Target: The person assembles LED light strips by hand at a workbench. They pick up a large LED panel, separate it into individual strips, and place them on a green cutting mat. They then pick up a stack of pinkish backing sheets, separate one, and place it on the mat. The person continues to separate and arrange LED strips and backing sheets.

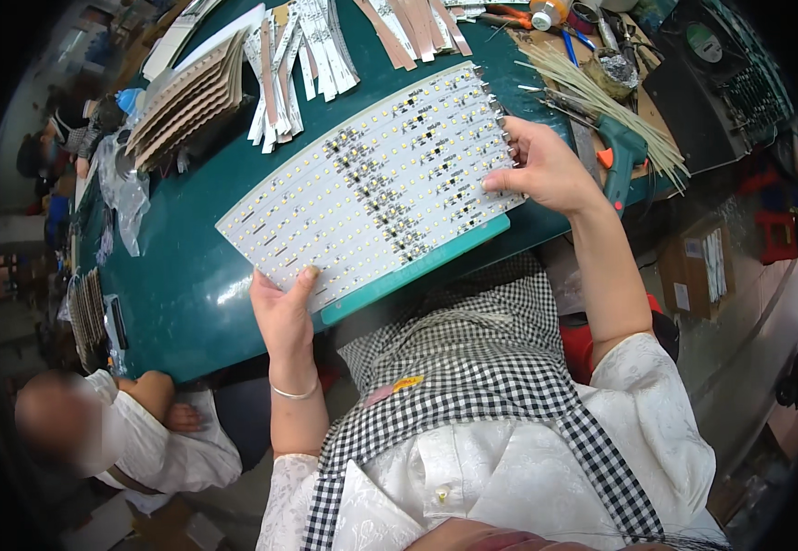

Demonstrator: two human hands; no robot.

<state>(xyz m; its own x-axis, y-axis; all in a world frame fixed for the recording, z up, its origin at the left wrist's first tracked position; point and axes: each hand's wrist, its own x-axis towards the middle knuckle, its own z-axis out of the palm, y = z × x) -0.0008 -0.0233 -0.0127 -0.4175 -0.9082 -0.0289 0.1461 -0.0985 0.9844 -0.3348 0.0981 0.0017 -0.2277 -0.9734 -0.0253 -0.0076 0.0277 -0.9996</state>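
Between my two hands is a white LED circuit board panel (353, 184), made of several parallel strips dotted with small yellow LEDs and black chips. My left hand (287, 308) grips its lower left edge, thumb on top of the face. On the right end, my right hand (546, 170) pinches the panel with the thumb on its face and the fingers at the edge, beside a row of small metal pins. The panel is tilted over the table's near edge. Below its near side shows a light green strip (417, 268) along the table edge.
The green table (178, 312) holds a stack of brown and white boards (188, 96) and bundles of loose strips (325, 46). At the right are a green glue gun (621, 151), thin pale sticks (601, 106) and tools. Another person (160, 422) sits at the lower left.
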